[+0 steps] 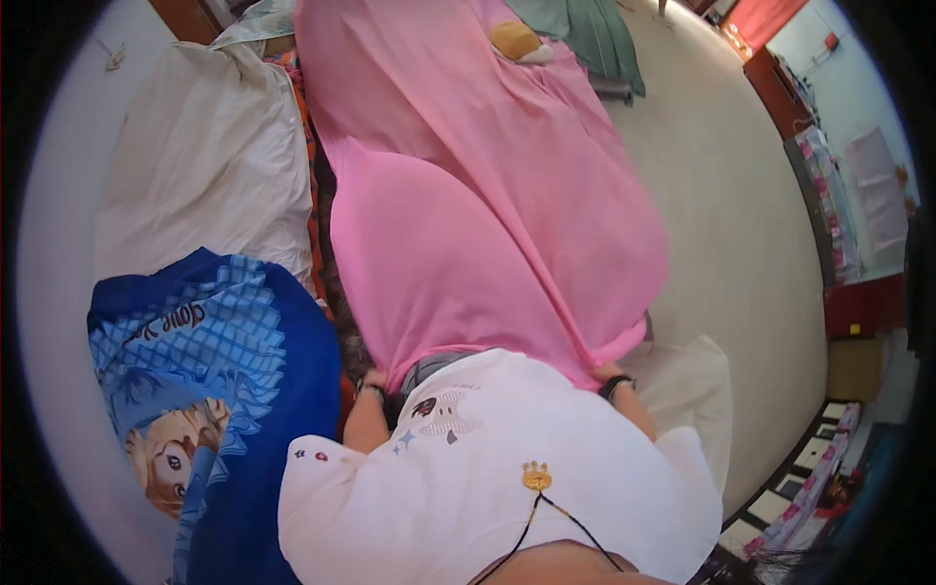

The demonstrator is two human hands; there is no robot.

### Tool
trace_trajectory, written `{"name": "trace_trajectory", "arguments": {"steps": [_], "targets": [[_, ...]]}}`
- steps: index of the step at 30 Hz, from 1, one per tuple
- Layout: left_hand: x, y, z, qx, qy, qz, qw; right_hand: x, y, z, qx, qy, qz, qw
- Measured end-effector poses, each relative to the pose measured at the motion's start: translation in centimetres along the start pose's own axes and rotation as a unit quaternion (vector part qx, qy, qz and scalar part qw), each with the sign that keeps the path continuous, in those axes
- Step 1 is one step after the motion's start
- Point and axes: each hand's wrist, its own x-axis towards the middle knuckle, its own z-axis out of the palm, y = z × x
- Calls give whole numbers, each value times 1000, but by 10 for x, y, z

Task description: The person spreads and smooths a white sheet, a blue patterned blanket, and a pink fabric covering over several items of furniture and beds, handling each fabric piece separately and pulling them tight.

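Observation:
A large pink sheet point(458, 263) stretches away from me, billowing up in the middle with long folds. My left hand point(374, 378) is closed on its near left corner. At the near right part of its edge, my right hand point(608, 373) is closed on the cloth too. Both hands are low in front of my body, and the sheet hides some of the fingers. A dark band sits on each wrist. Far up on the sheet lies a small mustard-and-white soft item point(519, 42), whose kind I cannot make out.
To the left lies a blue blanket point(302, 361) with a cartoon print, beyond it a cream cloth point(210, 156). A green cloth point(585, 39) lies at the far right of the sheet. Beige floor point(726, 224) runs along the right, with shelves point(799, 458) by the wall.

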Motion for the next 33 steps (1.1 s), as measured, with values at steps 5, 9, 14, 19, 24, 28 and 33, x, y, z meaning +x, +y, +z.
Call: {"name": "trace_trajectory", "arguments": {"steps": [5, 9, 14, 19, 24, 28, 33], "targets": [[-73, 73, -127, -616, -306, -192, 700, 3, -16, -2, -1, 84, 40, 996], [-21, 58, -141, -467, -220, -129, 847, 40, -40, -30, 51, 154, 20, 987], [18, 66, -179, -526, -148, -81, 834, 29, -106, -63, 54, 228, -100, 967], [12, 97, -215, -296, -244, 38, 923, 31, -109, -63, 68, 269, -102, 955], [29, 70, -166, -191, -268, 19, 944, 39, -55, -38, 96, 216, -42, 971], [53, 34, -115, -206, -248, -22, 946, 22, -15, -17, 64, 174, 47, 981], [50, 9, -84, -319, -186, -96, 925, 32, -5, 5, 108, 159, 50, 980]]}}
